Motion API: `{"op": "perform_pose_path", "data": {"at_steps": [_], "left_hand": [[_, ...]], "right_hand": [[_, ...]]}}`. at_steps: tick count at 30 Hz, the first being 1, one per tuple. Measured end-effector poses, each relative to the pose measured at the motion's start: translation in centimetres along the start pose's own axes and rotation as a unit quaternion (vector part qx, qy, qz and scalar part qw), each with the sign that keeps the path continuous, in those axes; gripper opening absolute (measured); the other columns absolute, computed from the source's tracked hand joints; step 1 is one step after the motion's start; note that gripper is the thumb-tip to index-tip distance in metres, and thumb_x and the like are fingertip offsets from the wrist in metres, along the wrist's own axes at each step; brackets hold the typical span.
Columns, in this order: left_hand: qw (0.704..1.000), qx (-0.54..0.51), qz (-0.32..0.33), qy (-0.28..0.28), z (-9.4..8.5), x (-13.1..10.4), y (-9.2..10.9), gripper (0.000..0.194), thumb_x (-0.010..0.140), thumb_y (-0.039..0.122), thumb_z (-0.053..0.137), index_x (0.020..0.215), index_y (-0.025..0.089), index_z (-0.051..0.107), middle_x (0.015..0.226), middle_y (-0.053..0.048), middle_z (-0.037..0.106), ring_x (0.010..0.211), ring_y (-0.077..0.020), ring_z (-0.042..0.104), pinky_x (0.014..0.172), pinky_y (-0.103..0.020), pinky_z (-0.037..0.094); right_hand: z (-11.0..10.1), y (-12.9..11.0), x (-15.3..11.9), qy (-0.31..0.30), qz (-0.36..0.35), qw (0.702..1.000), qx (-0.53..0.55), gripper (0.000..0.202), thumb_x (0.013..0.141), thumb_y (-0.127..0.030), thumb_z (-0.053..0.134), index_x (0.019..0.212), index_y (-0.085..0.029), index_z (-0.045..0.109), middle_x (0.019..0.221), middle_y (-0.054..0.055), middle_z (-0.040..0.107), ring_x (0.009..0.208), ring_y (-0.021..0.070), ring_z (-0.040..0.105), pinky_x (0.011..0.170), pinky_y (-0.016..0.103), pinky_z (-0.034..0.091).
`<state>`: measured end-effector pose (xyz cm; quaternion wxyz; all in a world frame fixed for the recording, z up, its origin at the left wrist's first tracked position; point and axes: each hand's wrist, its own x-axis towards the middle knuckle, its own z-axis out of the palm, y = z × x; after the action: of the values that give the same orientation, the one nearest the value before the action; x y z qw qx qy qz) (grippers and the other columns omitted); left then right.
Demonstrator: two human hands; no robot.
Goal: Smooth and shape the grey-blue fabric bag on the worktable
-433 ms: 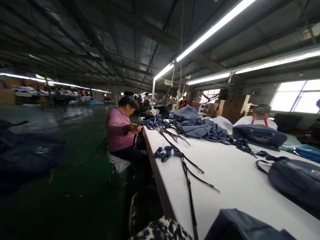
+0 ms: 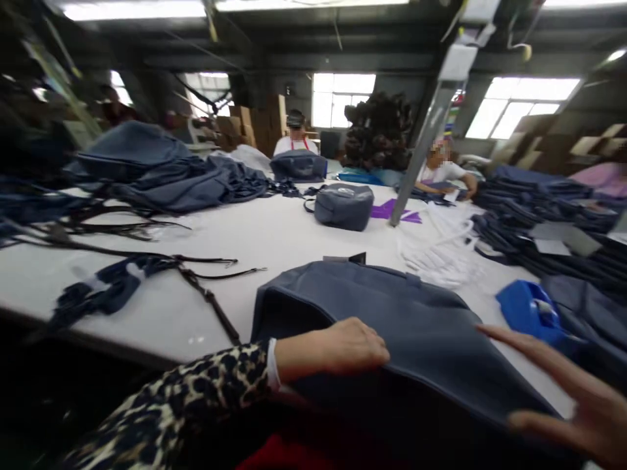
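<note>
Resting flat along the near edge of a grey-blue fabric bag [image 2: 392,320], the left hand [image 2: 343,346] lies knuckles up with its fingers curled lightly over the rim, touching the cloth rather than clamping it; a leopard-print sleeve [image 2: 206,385] runs back from it to the lower left of the frame. The bag fills the lower middle of the picture, its long axis running left to right across the white worktop [image 2: 274,235], with the dark open mouth at its left end just above the left wrist. At the lower right, the right hand [image 2: 568,398] is spread wide and holds nothing, its fingers reaching toward the bag's right end; the lower fingertips seem to meet the bag's edge (blur makes contact hard to confirm). Both hands therefore bracket the bag, the left one lying further onto it.

Dark straps [image 2: 206,294] with navy fabric scraps lie to the left, near the bag's corner. A blue plastic item [image 2: 529,313] sits just beyond the right hand. Further up the worktop stand a small grey bag [image 2: 343,205] and piles of blue-grey fabric, and two other people sit at the far side. Nothing lies between either hand and the bag.
</note>
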<state>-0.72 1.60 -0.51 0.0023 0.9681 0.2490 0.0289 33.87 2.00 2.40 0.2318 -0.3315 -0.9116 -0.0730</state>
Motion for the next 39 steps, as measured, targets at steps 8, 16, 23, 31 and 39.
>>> {"op": "perform_pose_path", "data": {"at_steps": [8, 16, 23, 31, 39], "left_hand": [[1.0, 0.007, -0.015, -0.013, -1.9, 0.3, -1.3, 0.014, 0.089, 0.032, 0.067, 0.088, 0.019, 0.063, 0.091, -0.003, 0.071, 0.086, -0.0173, 0.067, 0.064, -0.025, 0.041], [0.956, -0.003, -0.283, -0.07, -1.8, -7.9, -6.8, 0.017, 0.081, 0.034, 0.074, 0.088, 0.022, 0.065, 0.093, 0.001, 0.071, 0.089, -0.0198, 0.066, 0.068, -0.024, 0.041], [0.97, 0.112, -0.216, 0.0, 1.1, -9.6, -4.4, 0.009, 0.092, 0.019, 0.057, 0.084, 0.02, 0.06, 0.09, -0.002, 0.065, 0.086, -0.0188, 0.061, 0.065, -0.027, 0.042], [0.954, 0.211, -0.204, 0.068, 6.9, -13.0, 1.3, 0.029, 0.09, 0.0, 0.043, 0.094, 0.018, 0.065, 0.102, -0.008, 0.069, 0.089, -0.0225, 0.062, 0.073, -0.033, 0.048], [0.955, 0.21, -0.199, 0.058, 11.5, -14.6, 2.5, 0.048, 0.09, -0.003, 0.034, 0.113, 0.021, 0.069, 0.12, -0.009, 0.068, 0.103, -0.0227, 0.064, 0.089, -0.035, 0.05]], "right_hand": [[2.9, -5.7, -1.0, -0.117, 0.012, 0.977, -0.181, 0.012, 0.08, -0.019, 0.067, 0.081, -0.024, 0.056, 0.081, 0.0, 0.063, 0.075, 0.0217, 0.057, 0.071, 0.035, 0.039], [4.2, 0.7, 0.6, -0.036, 0.048, 0.959, -0.277, 0.011, 0.085, -0.012, 0.057, 0.08, -0.021, 0.058, 0.078, 0.003, 0.059, 0.08, 0.0228, 0.051, 0.07, 0.033, 0.033], [5.0, 1.3, -0.4, -0.11, 0.032, 0.966, -0.232, 0.037, 0.075, -0.017, 0.073, 0.109, -0.022, 0.061, 0.095, 0.004, 0.059, 0.088, 0.0241, 0.051, 0.074, 0.033, 0.034], [6.3, -1.4, -3.7, -0.068, -0.012, 0.966, -0.25, 0.019, 0.094, -0.008, 0.05, 0.092, -0.019, 0.066, 0.084, 0.003, 0.061, 0.079, 0.0198, 0.048, 0.072, 0.034, 0.033], [10.3, -3.0, -7.0, -0.052, 0.015, 0.965, -0.255, 0.024, 0.093, -0.005, 0.047, 0.101, -0.018, 0.066, 0.088, 0.003, 0.065, 0.079, 0.0183, 0.052, 0.072, 0.032, 0.039]]}}
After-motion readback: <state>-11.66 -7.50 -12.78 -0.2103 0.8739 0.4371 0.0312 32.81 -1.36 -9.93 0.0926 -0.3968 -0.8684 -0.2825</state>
